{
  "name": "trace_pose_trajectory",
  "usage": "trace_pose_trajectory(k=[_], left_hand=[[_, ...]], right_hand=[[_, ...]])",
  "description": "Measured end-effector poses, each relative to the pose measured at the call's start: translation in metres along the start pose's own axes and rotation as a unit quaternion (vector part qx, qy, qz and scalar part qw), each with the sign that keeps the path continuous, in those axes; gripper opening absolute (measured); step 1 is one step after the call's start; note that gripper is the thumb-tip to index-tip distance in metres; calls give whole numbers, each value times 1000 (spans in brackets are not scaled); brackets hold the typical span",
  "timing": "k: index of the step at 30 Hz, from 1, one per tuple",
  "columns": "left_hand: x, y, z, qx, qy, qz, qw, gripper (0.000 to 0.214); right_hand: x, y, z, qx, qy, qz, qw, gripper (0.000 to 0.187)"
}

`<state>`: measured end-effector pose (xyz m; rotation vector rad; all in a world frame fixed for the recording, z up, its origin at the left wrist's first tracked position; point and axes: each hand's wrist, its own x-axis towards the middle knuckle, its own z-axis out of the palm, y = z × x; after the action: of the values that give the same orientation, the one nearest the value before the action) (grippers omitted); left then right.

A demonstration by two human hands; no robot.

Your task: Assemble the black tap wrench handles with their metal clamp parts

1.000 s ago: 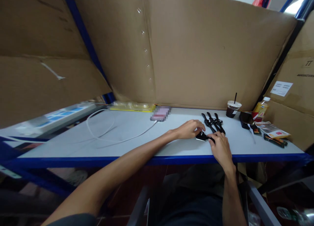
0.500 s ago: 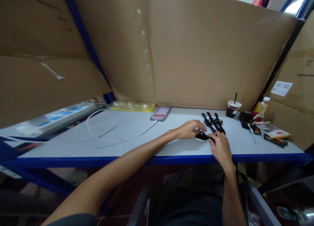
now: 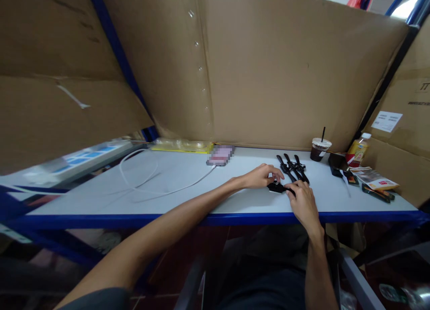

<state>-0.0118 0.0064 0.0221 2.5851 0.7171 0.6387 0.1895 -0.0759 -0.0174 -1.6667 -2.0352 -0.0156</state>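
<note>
A black spokeshave (image 3: 276, 187) with a flat body is held just above or on the white tabletop, near the front edge. My right hand (image 3: 303, 201) is closed round its right handle. At its other end, the curled fingers of my left hand (image 3: 264, 176) pinch at the body and small screws; the fingertips partly hide what they grip. Right behind my hands lie several similar black spokeshaves (image 3: 293, 167) side by side, their handles pointing away from me.
A drink cup with a straw (image 3: 320, 149), a black tray (image 3: 337, 165), a bottle (image 3: 359, 149) and packets (image 3: 376, 179) stand at the right. A phone (image 3: 220, 155) with a white cable (image 3: 178, 190) lies left of centre. Cardboard (image 3: 262, 77) walls the back.
The spokeshave's body has tilted slightly, so its bright lower edge shows less. My hands stay in nearly the same place, and the view has shifted a little.
</note>
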Motion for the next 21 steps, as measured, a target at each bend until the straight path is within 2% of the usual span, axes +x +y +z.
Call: trace_pose_trajectory(k=[3,5,8,10,15,21], left_hand=[[-3,-3,-5,107,-5,-23,994,34],[-6,-5,-11,150,-33,-42,987,26],[-7,-7,-20,131,-104,-69,984,17],[-8,-6,-24,124,-125,-81,981,16],[-9,-2,-22,172,-108,-49,978,15],[-11,-4,-19,174,-90,-26,980,9]], right_hand=[[0,1,0,3,-3,-3,1000,34],[0,2,1,7,-3,-6,1000,36],[-1,3,2,17,1,-8,1000,37],[-1,2,1,23,5,-9,1000,37],[-2,1,-1,32,10,-8,999,38],[0,3,-1,52,8,-8,999,39]])
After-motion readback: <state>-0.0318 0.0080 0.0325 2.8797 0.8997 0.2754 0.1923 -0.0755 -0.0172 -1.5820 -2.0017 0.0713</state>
